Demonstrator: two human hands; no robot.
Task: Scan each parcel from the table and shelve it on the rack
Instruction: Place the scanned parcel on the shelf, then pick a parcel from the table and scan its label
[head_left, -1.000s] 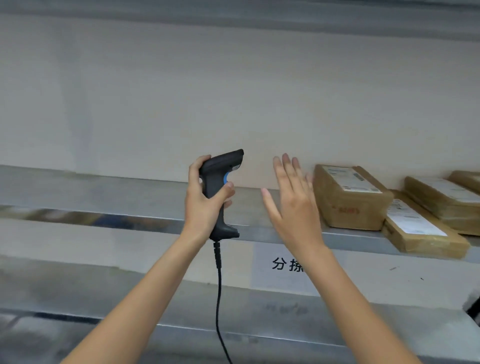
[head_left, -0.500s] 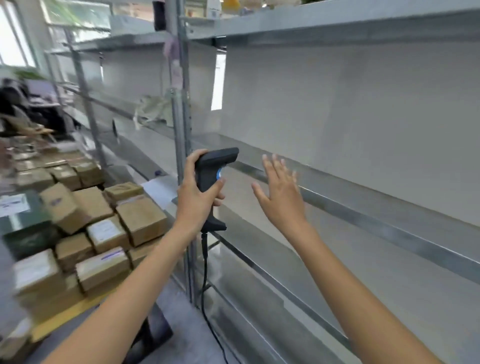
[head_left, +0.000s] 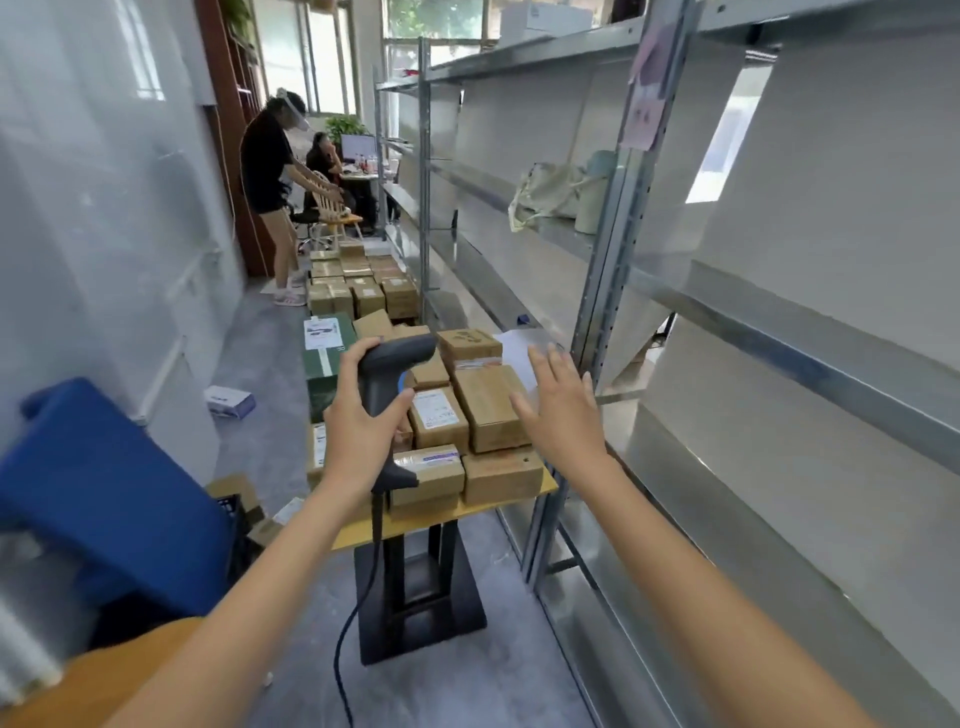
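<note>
My left hand (head_left: 358, 426) grips the handle of a black corded barcode scanner (head_left: 392, 364), held upright over the near end of the table (head_left: 545, 488). Several brown cardboard parcels (head_left: 488, 408) with white labels are packed together on that yellow-topped table. My right hand (head_left: 563, 410) hovers open, fingers spread, above the parcels at the table's right side and touches nothing. The grey metal rack (head_left: 753, 322) runs along the right, its near shelves bare.
More parcels (head_left: 363, 296) line the floor and table farther down the aisle, with a green box (head_left: 324, 364) beside them. A blue object (head_left: 104, 493) sits low left. A person (head_left: 270, 192) stands at the aisle's far end. A cloth bag (head_left: 550, 192) lies on a rack shelf.
The view has swung left from the rack shelf with its shelved parcels to the parcel table. Both hands kept their pose, scanner in the left, right hand spread.
</note>
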